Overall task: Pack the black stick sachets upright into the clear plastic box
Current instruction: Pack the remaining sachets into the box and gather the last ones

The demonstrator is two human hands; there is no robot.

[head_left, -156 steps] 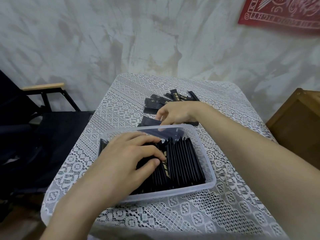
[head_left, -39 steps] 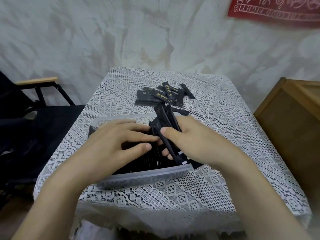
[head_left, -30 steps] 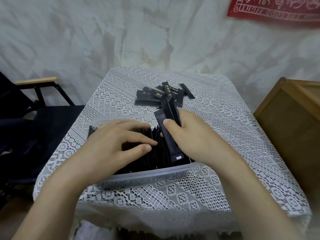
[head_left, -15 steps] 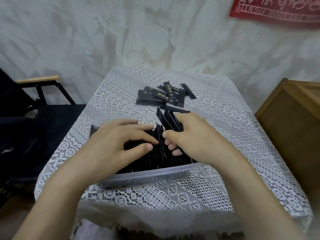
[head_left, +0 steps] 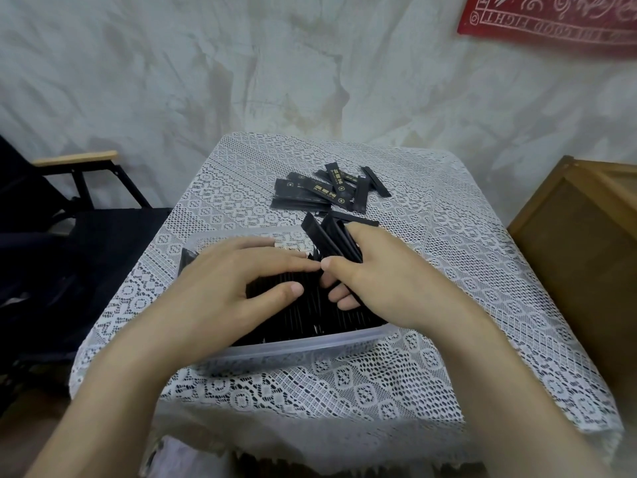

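Right hand grip clenched on tilted sachets (over clear box); left hand released, flat.

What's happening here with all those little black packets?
A person is filling a clear plastic box on a lace-covered table with black stick sachets. The left hand lies flat on the sachets already standing in the box, holding them in place. The right hand grips a small bunch of sachets, tilted, and is working them into the row. A loose pile waits on the table beyond the box.
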